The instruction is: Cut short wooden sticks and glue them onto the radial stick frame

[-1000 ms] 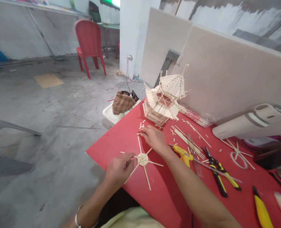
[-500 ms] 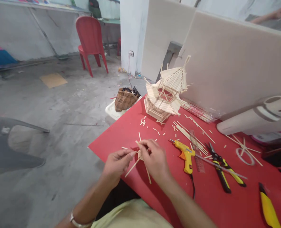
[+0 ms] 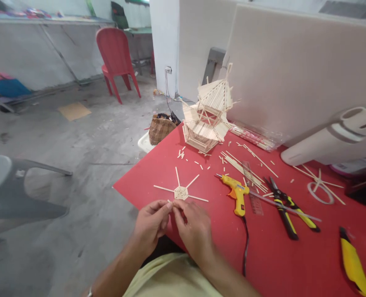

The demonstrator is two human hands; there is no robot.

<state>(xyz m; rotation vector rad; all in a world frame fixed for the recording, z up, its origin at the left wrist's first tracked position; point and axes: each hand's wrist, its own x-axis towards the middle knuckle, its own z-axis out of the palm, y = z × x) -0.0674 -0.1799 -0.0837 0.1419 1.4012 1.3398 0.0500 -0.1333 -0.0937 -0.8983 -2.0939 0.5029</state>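
Note:
My left hand [image 3: 154, 218] and my right hand [image 3: 192, 222] meet fingertip to fingertip at the near edge of the red table. Both are closed in a pinch on a small wooden stick [image 3: 169, 201]; only a pale bit of it shows between the fingers. Just beyond my fingertips lies a web-shaped stick frame [image 3: 180, 192], with a small ringed hexagon in its middle and long sticks spreading outward. My hands hide its near side. To the right of my hands a yellow glue gun [image 3: 237, 194] rests on its side, its nozzle pointing left.
A stick-built pagoda model [image 3: 206, 115] stands at the back of the red table [image 3: 282, 255]. Loose sticks [image 3: 243, 171], a clear ruler [image 3: 253, 192], black-yellow pliers [image 3: 282, 208], a yellow-handled tool [image 3: 354, 264] and a white tube [image 3: 328, 138] lie rightward.
Both hands have drawn back toward me, off the web-shaped frame, and come together. The frame now lies uncovered on the table. The camera view has shifted slightly.

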